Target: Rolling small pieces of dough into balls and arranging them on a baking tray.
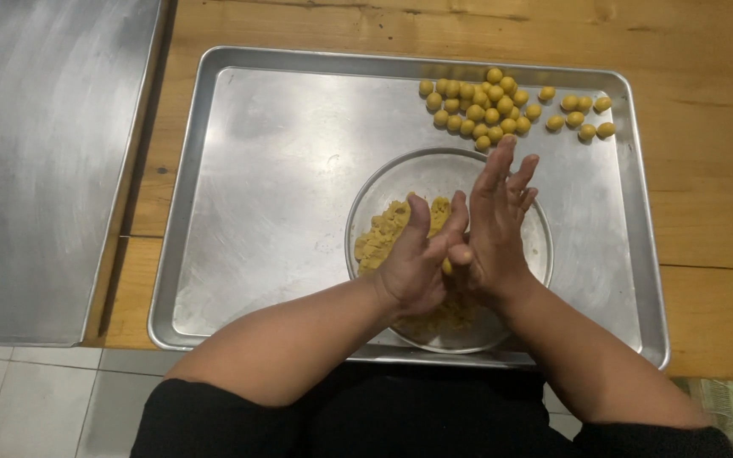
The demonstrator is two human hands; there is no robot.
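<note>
the left hand and the right hand meet palm to palm above the glass bowl, which sits on the near right part of the metal tray. neither hand is closed into a fist: the fingers of both are stretched out and only lightly bent, the right hand's pointing away from the person past the bowl's far rim, the left hand's slanting across toward the right palm. pressed between the two palms is a small piece of yellow dough, only a sliver of it showing at the seam where the hands touch; how round it is cannot be told. so each hand is flat and open, holding the piece by pressure against the other rather than by curling round it.

inside the bowl, under and to the left of the hands, lies the crumbly yellow dough mass, partly hidden by the wrists. beyond the bowl's far rim, on the tray, a cluster of small dough balls lies packed together, with a smaller loose group just to its right. the tray rests on a wooden table; to the left of the tray, well apart from the bowl, lies a second steel sheet.
</note>
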